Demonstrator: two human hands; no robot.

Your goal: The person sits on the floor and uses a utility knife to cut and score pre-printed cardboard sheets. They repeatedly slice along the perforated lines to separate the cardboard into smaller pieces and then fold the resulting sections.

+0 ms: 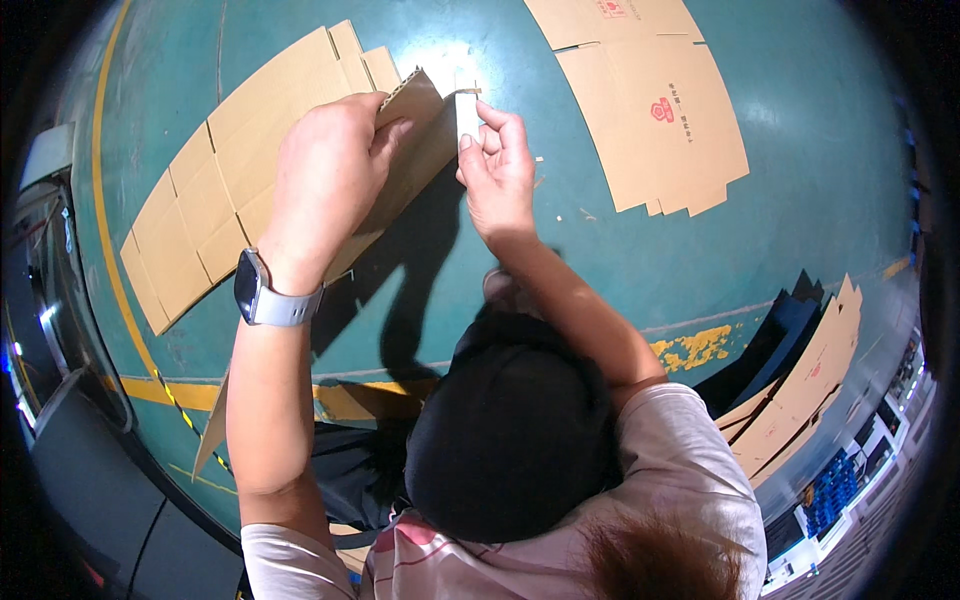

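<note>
Brown corrugated cardboard (424, 108) in the left hand's (335, 160) pinch, slim rectangular white strip (467, 115) in the right hand's (500, 180).

The corrugated cardboard blank (240, 140) is plain tan; the separate printed carton (650, 85) shows red and dark marks on tan. The smartwatch band (290, 308) is grey, the floor (820, 130) green with patchy yellow markings (698, 347), and the slim strip (467, 115) seems white under glare.

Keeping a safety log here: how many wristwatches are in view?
1: a grey-strapped wristwatch, worn just behind the left hand, which grips cardboard. The right hand, holding a thin white object, has a bare wrist, so none seems hidden.
</note>
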